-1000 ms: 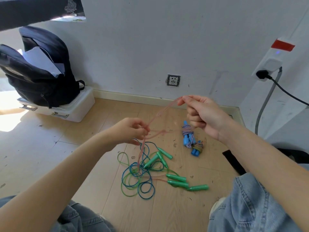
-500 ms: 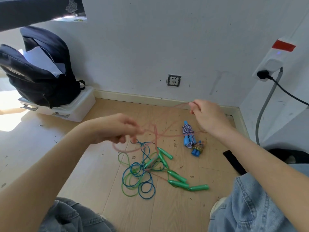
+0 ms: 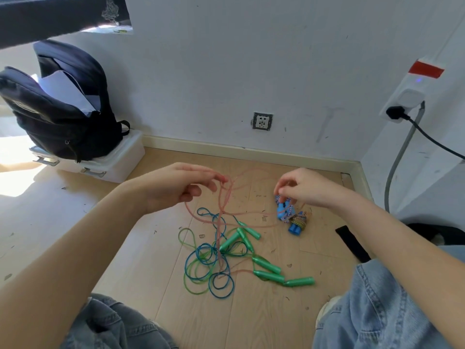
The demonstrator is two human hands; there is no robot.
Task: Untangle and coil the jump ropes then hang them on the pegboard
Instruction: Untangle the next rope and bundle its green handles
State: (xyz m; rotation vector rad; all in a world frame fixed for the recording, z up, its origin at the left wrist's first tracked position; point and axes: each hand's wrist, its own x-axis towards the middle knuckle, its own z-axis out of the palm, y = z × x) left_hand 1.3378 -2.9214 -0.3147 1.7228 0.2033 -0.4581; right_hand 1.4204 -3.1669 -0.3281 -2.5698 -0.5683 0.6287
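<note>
Above the middle of the wooden floor (image 3: 141, 248), the left hand (image 3: 176, 190) holds up a pink rope (image 3: 221, 205) draped over its extended fingers, while the right hand (image 3: 302, 187) pinches another strand of it between thumb and forefinger. Below them lies a tangle of blue and green ropes (image 3: 208, 265) with green handles (image 3: 266, 264), and two wound blue-handled ropes (image 3: 290, 216) sit just beside it. By the far wall an open black backpack (image 3: 60, 117) with white papers (image 3: 63, 89) inside rests on a white lidded box (image 3: 108, 165).
</note>
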